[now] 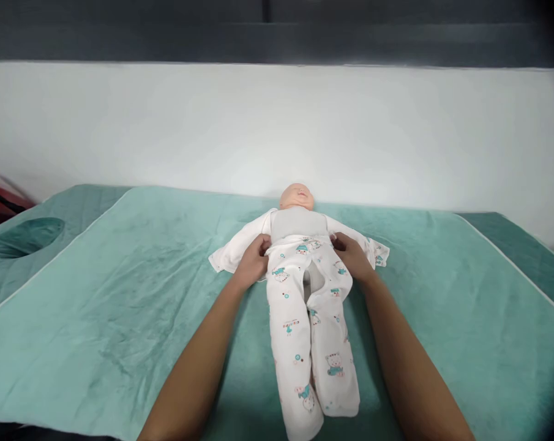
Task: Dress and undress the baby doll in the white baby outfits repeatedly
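Observation:
A baby doll (pixel 297 197) lies on its back on the green bed cover, its head toward the wall. White pants (pixel 289 312) with printed teal and pink cartoon animals cover its legs and reach its waist, with an opening at the crotch. Its white top (pixel 244 242) is spread out to both sides, leaving the grey torso (pixel 299 222) bare. My left hand (pixel 253 263) pinches the pants at the left side of the waistband. On the opposite side, my right hand (pixel 351 256) is closed on the waistband; its fingertips are partly hidden.
The green cover (pixel 120 306) has wrinkles on the left and a pale seam along each side. A dark oval hole (pixel 26 237) is at the far left. Behind the bed stands a white wall (pixel 189 128). Something red (pixel 1 205) shows at the left edge.

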Motion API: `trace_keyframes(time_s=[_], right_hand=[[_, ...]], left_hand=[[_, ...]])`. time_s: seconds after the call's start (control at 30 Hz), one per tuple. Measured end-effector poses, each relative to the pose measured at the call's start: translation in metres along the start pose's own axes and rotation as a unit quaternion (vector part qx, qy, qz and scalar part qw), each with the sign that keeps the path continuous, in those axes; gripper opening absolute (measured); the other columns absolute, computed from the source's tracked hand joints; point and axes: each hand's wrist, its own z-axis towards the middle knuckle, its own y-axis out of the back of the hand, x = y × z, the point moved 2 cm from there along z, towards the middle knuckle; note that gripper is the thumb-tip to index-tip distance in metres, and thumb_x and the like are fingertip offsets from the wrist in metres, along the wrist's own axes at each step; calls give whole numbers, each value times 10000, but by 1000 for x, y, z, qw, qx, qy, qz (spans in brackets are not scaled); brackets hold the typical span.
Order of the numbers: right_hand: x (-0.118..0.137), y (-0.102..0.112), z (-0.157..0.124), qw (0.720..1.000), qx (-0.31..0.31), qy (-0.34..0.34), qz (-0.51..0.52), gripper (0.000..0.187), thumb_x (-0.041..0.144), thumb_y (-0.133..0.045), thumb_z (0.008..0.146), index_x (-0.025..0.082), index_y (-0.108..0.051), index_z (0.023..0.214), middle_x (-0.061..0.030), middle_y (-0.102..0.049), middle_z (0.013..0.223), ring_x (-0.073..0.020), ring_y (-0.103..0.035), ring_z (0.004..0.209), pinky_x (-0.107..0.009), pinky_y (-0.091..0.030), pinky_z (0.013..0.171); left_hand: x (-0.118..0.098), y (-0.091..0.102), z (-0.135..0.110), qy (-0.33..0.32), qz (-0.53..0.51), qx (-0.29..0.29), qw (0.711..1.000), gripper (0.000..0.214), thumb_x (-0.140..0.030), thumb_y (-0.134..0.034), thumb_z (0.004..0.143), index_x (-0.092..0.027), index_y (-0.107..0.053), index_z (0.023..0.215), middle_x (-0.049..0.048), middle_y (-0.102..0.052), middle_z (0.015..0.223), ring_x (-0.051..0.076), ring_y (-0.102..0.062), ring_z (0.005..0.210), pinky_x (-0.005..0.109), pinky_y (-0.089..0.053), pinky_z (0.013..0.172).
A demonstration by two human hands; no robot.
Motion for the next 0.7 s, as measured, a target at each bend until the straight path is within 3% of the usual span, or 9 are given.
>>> trace_keyframes(time_s=[0.1,0.2,0.37,0.47,0.57,0.7], right_hand=[[4,5,-3,998,-9,45,-37,192,242,-628,778,225,-610,968,-12,-650,925,-187,-604,849,-329,-515,790],[13,4,-4,988,-16,137,-67,210,192,-589,792,235,-591,997,-46,-613,1068,-196,-601,961,-350,-522,867],[23,-1,-5,957,-49,251,-136,161,228,-542,894,245,-633,1026,-91,-621,1207,-231,-589,1146,-415,-502,983],[24,-4,-5,948,-73,255,-177,164,286,-522,943,250,-657,1028,-82,-667,1219,-233,-612,1140,-420,-485,1004],[24,-7,-3,954,-80,214,-192,224,350,-490,967,248,-671,1052,-67,-713,1157,-233,-649,1067,-392,-501,938],[23,-11,1,962,-112,126,-214,307,440,-468,966,232,-688,1013,-48,-734,929,-216,-648,849,-334,-483,771]], left_hand=[[-5,9,0,-33,-8,-21,999,216,-105,-597,719,-208,-597,908,-20,-590,869,134,-549,820,254,-426,748],[-13,12,1,-88,0,-30,996,143,-175,-576,824,-204,-684,912,19,-615,936,161,-570,919,292,-439,845],[-22,4,1,-125,74,-16,989,188,-335,-701,832,-232,-718,988,58,-591,1102,201,-576,1050,330,-469,916],[-26,-3,-2,-147,135,-11,980,278,-366,-706,837,-254,-693,1091,77,-564,1246,227,-550,1188,361,-474,988],[-32,-9,-4,-213,197,-31,956,272,-342,-611,915,-261,-663,1169,75,-571,1314,215,-523,1272,394,-419,1100],[-37,-13,3,-246,241,-59,937,193,-322,-531,959,-229,-683,1031,54,-676,1146,186,-616,1107,357,-469,1018]])
